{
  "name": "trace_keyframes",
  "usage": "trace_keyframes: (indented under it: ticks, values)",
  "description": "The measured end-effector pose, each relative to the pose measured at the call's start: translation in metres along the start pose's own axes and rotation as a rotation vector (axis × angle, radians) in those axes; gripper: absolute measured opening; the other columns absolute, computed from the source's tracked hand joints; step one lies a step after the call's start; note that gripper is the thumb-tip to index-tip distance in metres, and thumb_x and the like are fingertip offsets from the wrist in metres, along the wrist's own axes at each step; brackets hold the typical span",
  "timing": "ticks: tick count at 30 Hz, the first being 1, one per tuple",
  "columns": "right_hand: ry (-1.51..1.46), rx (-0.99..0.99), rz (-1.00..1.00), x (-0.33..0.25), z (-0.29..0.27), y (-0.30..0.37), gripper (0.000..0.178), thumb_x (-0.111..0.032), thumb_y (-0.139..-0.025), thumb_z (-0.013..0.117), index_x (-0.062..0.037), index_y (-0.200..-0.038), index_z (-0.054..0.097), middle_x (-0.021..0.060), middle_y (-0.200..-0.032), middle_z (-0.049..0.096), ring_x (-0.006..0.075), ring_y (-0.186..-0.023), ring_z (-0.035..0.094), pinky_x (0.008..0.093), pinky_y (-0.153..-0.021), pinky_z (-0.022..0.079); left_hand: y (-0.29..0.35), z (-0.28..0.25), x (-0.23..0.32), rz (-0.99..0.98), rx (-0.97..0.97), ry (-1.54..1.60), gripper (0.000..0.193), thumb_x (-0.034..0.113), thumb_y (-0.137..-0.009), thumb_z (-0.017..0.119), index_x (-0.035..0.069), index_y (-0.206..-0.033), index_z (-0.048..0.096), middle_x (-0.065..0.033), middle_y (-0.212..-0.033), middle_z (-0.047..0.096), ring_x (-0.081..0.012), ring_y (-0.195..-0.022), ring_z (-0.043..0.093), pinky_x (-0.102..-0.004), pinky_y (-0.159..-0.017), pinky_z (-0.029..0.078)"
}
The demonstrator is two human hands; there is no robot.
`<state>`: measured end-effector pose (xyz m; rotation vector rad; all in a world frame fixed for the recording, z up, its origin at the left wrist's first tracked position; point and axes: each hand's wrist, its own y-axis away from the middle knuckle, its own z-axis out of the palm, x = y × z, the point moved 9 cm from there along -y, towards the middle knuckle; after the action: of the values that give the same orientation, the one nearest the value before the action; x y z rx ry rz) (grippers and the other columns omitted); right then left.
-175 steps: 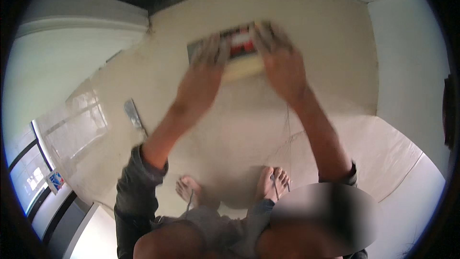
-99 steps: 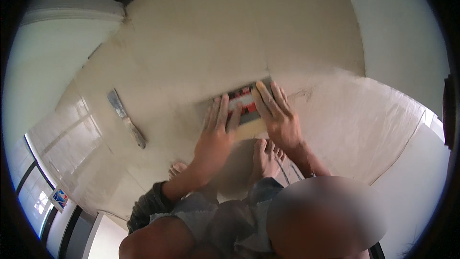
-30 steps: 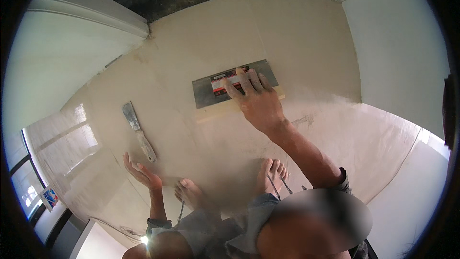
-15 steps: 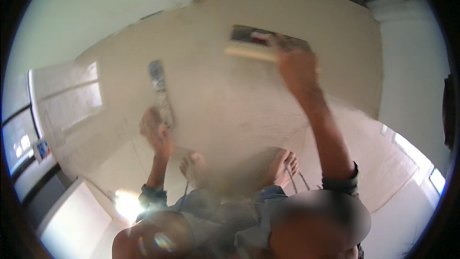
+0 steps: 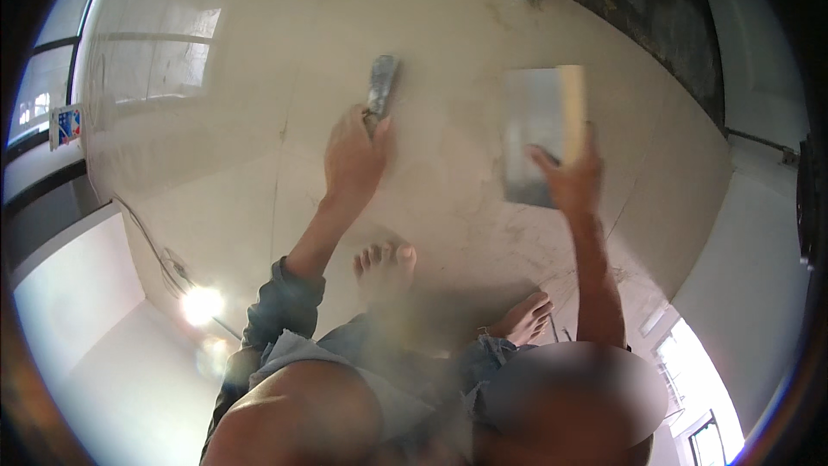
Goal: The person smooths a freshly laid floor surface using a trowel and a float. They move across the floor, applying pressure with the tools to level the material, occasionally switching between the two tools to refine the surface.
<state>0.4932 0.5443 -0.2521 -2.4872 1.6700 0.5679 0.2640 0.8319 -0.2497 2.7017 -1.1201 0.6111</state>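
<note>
Through the head view I have the person's left hand [image 5: 355, 155] closed around the handle of a putty knife [image 5: 382, 82], whose scuffed grey blade points away from the body, over the beige floor [image 5: 448, 164]. The right hand [image 5: 578, 181] has hold of a wide finishing trowel [image 5: 528, 116]: I see the thumb laid on the grey face and the other fingers partly hidden along the right side, where a pale yellow strip [image 5: 572, 108] runs down the long edge. The trowel is blurred, and I cannot tell whether it touches the floor. It sits well to the right of the putty knife, with bare floor between them.

Nearer the body I make out the left foot [image 5: 385, 272] and the right foot [image 5: 524, 319], both bare. At lower left I get a bright lamp [image 5: 202, 305] beside a cable [image 5: 145, 229]. A dark, rough patch [image 5: 647, 22] borders the floor at upper right.
</note>
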Motion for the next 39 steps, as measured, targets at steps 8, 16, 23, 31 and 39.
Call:
trace_keyframes:
  ticks: [8, 16, 23, 31, 39]
  values:
    - [-0.232, -0.218, 0.187, 0.053, -0.027, -0.069, 0.084, -0.043, -0.081, 0.093, 0.0058, -0.138, 0.057, 0.0254, -0.118, 0.073, 0.0377, -0.111, 0.073, 0.0471, -0.095, 0.059, 0.097, -0.092, -0.155, -0.576, 0.170, 0.548, 0.045, 0.038, -0.109, 0.063, -0.001, -0.128, 0.056, -0.0048, -0.078, 0.061, -0.0104, -0.056, 0.057, -0.0284, -0.050, 0.047]
    - [-0.238, -0.224, -0.067, -0.077, 0.000, -0.054, 0.083, -0.041, -0.075, 0.097, 0.0044, -0.134, 0.060, 0.0252, -0.112, 0.075, 0.0389, -0.107, 0.074, 0.0482, -0.092, 0.060, 0.204, -0.125, -0.237, -0.783, 0.454, 0.643, 0.042, 0.041, -0.112, 0.053, 0.000, -0.124, 0.050, -0.0037, -0.077, 0.053, -0.0105, -0.051, 0.050, -0.0271, -0.046, 0.043]
    - [0.082, -0.138, -0.476, -0.185, 0.062, -0.010, 0.093, -0.044, -0.072, 0.098, 0.0031, -0.140, 0.056, 0.0315, -0.133, 0.066, 0.0399, -0.129, 0.065, 0.0556, -0.109, 0.051, 0.261, -0.150, -0.236, -0.906, 0.394, 0.735, 0.038, 0.038, -0.115, 0.044, 0.002, -0.123, 0.051, -0.0025, -0.080, 0.052, -0.0099, -0.055, 0.049, -0.0266, -0.047, 0.041]
    - [0.011, -0.373, -0.561, -0.268, 0.069, -0.086, 0.093, -0.047, -0.075, 0.097, 0.0082, -0.138, 0.055, 0.0305, -0.117, 0.073, 0.0371, -0.095, 0.079, 0.0461, -0.079, 0.065, 0.330, -0.142, -0.237, -1.028, 0.384, 0.754, 0.043, 0.043, -0.115, 0.040, 0.002, -0.120, 0.052, -0.0023, -0.077, 0.051, -0.0098, -0.059, 0.050, -0.0275, -0.050, 0.043]
    - [-0.078, -0.548, -0.648, -0.301, 0.092, -0.092, 0.112, -0.058, -0.070, 0.096, 0.0074, -0.148, 0.050, 0.0308, -0.137, 0.064, 0.0415, -0.132, 0.062, 0.0511, -0.105, 0.054, 0.354, -0.129, -0.242, -1.056, 0.359, 0.733, 0.044, 0.045, -0.116, 0.037, 0.003, -0.119, 0.052, -0.0038, -0.079, 0.053, -0.0111, -0.061, 0.051, -0.0283, -0.054, 0.045]
